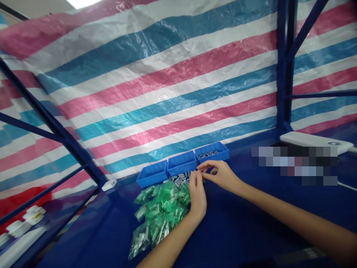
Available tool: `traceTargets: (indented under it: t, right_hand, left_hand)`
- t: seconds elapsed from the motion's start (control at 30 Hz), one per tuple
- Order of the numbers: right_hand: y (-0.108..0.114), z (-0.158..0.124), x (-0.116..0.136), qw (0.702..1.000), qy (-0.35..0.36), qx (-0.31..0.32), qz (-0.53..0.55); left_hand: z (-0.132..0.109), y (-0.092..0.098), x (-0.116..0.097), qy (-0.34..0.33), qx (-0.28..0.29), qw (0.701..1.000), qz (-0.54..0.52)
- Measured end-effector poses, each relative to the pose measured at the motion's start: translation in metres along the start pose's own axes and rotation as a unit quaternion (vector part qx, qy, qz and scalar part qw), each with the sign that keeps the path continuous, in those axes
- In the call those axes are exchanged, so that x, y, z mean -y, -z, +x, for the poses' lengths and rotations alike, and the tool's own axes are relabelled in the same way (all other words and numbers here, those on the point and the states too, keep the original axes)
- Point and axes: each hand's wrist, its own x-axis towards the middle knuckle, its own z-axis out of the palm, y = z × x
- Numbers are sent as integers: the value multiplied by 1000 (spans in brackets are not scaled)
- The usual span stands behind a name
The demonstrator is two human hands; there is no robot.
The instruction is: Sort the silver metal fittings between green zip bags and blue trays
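Observation:
My left hand (198, 193) and my right hand (220, 175) meet at the fingertips, just in front of the blue bins. Both are pinched closed, and whatever lies between the fingers is too small to make out. Small metal cylinders (181, 179) lie loose on the blue table beside my left fingers. To the left of that hand spreads a pile of green-tinted plastic bags (164, 204) with small parts inside. The right bin (225, 153), behind my right hand, holds small metal pieces. Next to it stand the middle bin (181, 164) and the left bin (152, 174).
A white device (315, 142) sits at the right on the blue table (237, 230), by a blurred-out area. A small white box (109, 184) is near the left frame bars. White round containers (18, 227) stand far left. Striped sheeting (167, 93) hangs behind.

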Motion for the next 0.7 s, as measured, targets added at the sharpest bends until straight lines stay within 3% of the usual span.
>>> traceTargets:
  t: [0.33,0.53,0.7]
  right_hand:
    - [-1,-4,-1,999,35,-11,-39]
    - [-4,-6,0,999,43,-12,-30]
    - [-7,0,-10,998,-22,-51,43]
  left_hand:
    - [2,1,14,50,-21,997,-60]
    - [0,0,10,22,7,999,-48]
    - [-2,2,0,-26,12,999,40]
